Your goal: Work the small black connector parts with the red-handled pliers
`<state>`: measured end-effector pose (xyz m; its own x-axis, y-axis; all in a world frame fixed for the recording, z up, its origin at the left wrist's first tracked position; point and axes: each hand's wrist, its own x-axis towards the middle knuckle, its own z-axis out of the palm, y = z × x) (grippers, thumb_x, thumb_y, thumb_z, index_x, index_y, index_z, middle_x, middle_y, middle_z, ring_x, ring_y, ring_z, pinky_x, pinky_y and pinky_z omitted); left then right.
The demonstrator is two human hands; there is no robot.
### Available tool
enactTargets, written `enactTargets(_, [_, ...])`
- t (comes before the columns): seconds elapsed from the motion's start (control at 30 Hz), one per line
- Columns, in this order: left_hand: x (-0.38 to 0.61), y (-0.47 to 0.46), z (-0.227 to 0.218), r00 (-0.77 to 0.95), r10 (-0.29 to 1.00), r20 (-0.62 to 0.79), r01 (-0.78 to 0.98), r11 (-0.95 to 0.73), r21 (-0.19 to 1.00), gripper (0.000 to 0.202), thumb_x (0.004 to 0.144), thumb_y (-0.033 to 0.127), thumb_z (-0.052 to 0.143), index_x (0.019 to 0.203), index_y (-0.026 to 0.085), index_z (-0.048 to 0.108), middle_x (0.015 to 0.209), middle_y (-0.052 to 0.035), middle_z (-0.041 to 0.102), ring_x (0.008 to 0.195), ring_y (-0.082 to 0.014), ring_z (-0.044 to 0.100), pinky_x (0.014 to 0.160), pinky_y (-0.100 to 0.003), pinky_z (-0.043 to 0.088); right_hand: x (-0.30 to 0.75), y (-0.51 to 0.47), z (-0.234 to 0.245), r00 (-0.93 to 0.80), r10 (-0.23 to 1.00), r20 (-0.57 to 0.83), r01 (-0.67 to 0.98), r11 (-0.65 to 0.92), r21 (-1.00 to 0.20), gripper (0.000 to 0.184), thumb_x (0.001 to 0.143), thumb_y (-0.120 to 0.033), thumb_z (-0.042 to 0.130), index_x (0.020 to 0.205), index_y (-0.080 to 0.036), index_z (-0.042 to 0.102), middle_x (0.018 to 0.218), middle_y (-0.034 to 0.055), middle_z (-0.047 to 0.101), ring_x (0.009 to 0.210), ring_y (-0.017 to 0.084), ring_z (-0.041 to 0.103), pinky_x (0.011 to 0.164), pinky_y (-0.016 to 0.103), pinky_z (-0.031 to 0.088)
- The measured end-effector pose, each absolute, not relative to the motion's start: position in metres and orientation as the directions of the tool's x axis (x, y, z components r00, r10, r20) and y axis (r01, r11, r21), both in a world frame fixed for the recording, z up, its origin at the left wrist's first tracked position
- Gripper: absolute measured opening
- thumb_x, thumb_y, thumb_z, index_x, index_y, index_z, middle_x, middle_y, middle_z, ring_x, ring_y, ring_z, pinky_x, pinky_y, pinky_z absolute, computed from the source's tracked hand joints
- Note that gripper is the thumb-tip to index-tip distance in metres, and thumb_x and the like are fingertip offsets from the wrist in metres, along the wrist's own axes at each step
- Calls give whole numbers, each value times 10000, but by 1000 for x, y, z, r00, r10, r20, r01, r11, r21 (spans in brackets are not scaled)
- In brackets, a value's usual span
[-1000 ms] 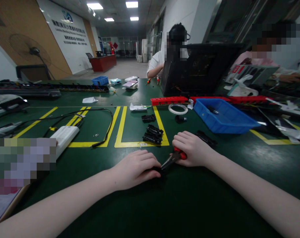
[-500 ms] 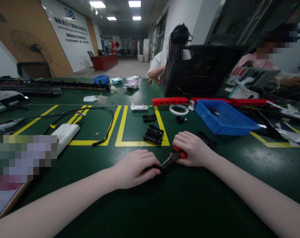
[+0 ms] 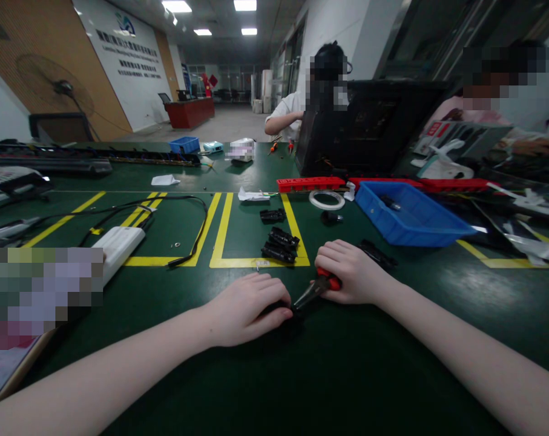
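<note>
While my left hand curls down over a small black plastic part on the near dark green table, apparently steadying it, my right hand grips red-handled metal pliers just right, tip meeting the part.

We can read no text here. The white wall panel carries a blue logo and several rows of dark characters, all too small for us to make out. The red-and-white print on the box at far right is blurred too.
</note>
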<state>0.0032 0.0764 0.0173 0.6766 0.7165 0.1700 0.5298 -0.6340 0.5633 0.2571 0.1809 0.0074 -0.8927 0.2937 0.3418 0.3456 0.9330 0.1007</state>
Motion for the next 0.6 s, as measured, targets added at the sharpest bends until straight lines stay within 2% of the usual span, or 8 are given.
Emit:
enactTargets(0.2, [5, 74, 20, 663, 730, 169, 539, -621, 570, 188, 1013, 288, 434, 1002, 179, 587, 976, -57, 662, 918, -197, 611, 869, -347, 464, 257, 180, 7, -896, 293, 332, 345, 933, 107, 192, 809, -368, 597, 744, -209, 509, 739, 46, 542, 696, 199, 469, 644, 326, 340])
enactTargets(0.4, [3, 77, 16, 679, 714, 170, 522, -632, 573, 169, 940, 343, 604, 1006, 189, 576, 991, -35, 652, 914, -187, 608, 823, -322, 457, 257, 180, 8, -899, 296, 323, 340, 936, 87, 214, 816, -389, 596, 740, -209, 507, 734, 46, 538, 691, 196, 461, 640, 325, 339])
enactTargets(0.6, [4, 78, 11, 680, 710, 182, 536, -651, 537, 147, 939, 309, 618, 1004, 187, 568, 991, -32, 645, 920, -190, 604, 819, -327, 447, 257, 180, 7, -901, 293, 321, 337, 938, 88, 196, 801, -371, 602, 760, -204, 508, 766, 53, 551, 717, 202, 478, 667, 330, 355])
